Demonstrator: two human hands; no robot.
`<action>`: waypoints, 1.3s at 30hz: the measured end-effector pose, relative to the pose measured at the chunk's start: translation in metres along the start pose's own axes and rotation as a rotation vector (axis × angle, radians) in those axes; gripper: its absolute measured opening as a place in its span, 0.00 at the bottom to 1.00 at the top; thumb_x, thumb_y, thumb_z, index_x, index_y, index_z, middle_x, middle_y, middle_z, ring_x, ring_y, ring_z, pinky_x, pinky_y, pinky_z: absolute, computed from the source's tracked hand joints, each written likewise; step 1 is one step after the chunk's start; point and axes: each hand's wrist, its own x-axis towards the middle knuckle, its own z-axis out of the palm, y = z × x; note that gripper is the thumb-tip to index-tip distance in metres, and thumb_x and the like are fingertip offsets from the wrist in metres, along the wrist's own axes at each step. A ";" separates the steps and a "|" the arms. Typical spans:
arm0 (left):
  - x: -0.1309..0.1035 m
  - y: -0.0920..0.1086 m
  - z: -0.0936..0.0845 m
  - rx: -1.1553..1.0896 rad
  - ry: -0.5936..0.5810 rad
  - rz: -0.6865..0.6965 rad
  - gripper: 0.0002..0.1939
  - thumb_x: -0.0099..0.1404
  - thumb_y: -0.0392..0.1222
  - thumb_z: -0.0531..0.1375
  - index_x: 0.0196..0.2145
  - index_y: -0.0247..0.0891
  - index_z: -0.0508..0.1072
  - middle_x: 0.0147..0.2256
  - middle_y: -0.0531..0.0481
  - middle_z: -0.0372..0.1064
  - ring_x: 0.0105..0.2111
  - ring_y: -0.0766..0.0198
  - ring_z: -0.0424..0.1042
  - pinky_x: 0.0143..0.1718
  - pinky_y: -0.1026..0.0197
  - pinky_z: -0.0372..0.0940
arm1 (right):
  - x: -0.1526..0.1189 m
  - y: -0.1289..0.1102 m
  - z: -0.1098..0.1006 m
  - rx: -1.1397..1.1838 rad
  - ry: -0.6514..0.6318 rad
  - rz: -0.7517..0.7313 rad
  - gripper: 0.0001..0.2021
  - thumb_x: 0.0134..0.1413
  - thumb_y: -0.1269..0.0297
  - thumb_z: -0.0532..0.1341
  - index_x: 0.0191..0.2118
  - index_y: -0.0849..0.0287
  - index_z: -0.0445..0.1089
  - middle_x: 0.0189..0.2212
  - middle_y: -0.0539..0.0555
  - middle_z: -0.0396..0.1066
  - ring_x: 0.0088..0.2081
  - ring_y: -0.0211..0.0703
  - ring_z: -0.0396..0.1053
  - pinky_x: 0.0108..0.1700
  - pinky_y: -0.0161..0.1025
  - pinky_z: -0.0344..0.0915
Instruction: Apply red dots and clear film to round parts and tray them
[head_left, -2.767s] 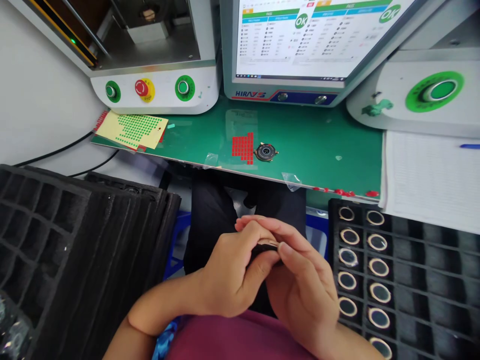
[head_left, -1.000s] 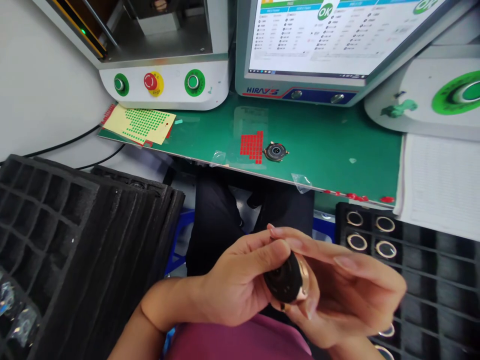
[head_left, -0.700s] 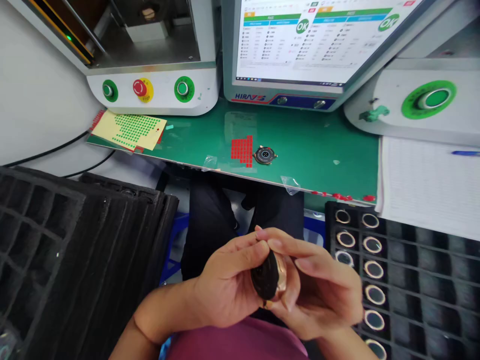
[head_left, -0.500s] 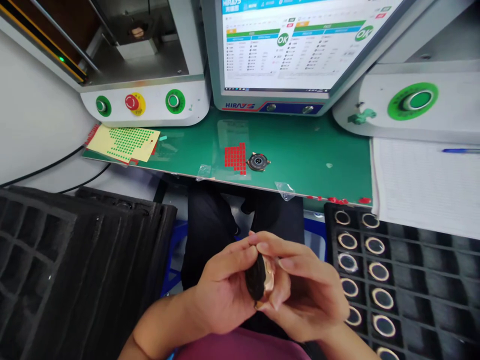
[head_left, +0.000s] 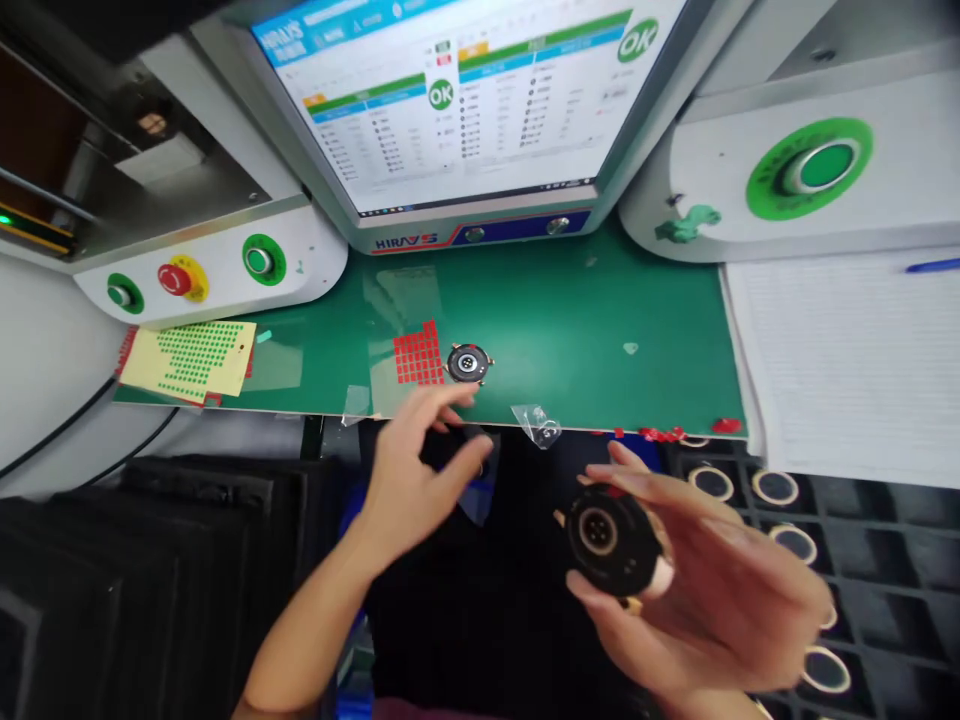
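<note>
Between the fingers and thumb of my right hand [head_left: 712,570] is a round black smartwatch body [head_left: 611,540] with gold-coloured lugs, its sensor back turned up. My left hand [head_left: 420,470] holds nothing, thumb and fingers apart, its fingertips just below a second watch body [head_left: 468,364]. That second one lies back-side up on the green mat [head_left: 555,320]. Touching its left side is a clear sheet of small red stickers [head_left: 420,357].
A foam tray [head_left: 885,560] with gold-rimmed watch pieces stands at right under paper sheets [head_left: 817,350]. Stacked black foam trays [head_left: 150,580] fill the left. A monitor [head_left: 480,120] and button panels [head_left: 217,270] line the back. A plastic scrap [head_left: 537,424] overhangs the mat's front edge.
My left hand has let go of the held watch body and moved forward to the mat's edge. My right hand has moved right with the watch, turning its back up. The view has shifted.
</note>
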 end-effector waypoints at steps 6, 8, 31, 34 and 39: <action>0.067 -0.019 -0.025 0.902 -0.212 0.346 0.29 0.61 0.35 0.67 0.59 0.31 0.67 0.51 0.37 0.69 0.50 0.50 0.69 0.51 0.47 0.66 | 0.008 0.019 -0.006 -0.017 0.094 0.028 0.35 0.45 0.79 0.71 0.60 0.51 0.66 0.53 0.49 0.73 0.48 0.48 0.75 0.56 0.51 0.74; 0.077 -0.019 -0.026 0.924 -0.261 0.312 0.25 0.61 0.35 0.67 0.56 0.32 0.70 0.49 0.41 0.70 0.48 0.53 0.71 0.49 0.51 0.68 | 0.009 0.025 -0.008 -0.024 0.085 -0.002 0.35 0.45 0.81 0.69 0.61 0.55 0.65 0.55 0.51 0.72 0.49 0.47 0.74 0.55 0.48 0.75; 0.075 -0.002 -0.018 1.159 -0.389 0.191 0.22 0.67 0.40 0.63 0.57 0.31 0.69 0.51 0.39 0.71 0.50 0.50 0.72 0.42 0.57 0.69 | 0.001 0.014 -0.002 -0.039 0.118 0.009 0.31 0.46 0.82 0.69 0.57 0.55 0.65 0.48 0.55 0.72 0.47 0.46 0.75 0.49 0.47 0.75; 0.079 0.004 -0.024 1.106 -0.372 0.205 0.23 0.64 0.39 0.65 0.56 0.32 0.70 0.49 0.40 0.71 0.45 0.52 0.75 0.42 0.57 0.69 | 0.010 0.021 -0.012 -0.266 0.001 0.005 0.25 0.50 0.74 0.70 0.52 0.54 0.64 0.46 0.57 0.72 0.47 0.49 0.75 0.48 0.49 0.74; 0.091 0.005 -0.030 0.920 -0.295 0.240 0.16 0.60 0.38 0.67 0.47 0.36 0.77 0.41 0.45 0.72 0.34 0.58 0.76 0.37 0.59 0.69 | 0.057 0.052 -0.039 -0.779 -0.382 -0.105 0.17 0.58 0.63 0.64 0.50 0.56 0.61 0.46 0.60 0.73 0.48 0.53 0.74 0.48 0.50 0.72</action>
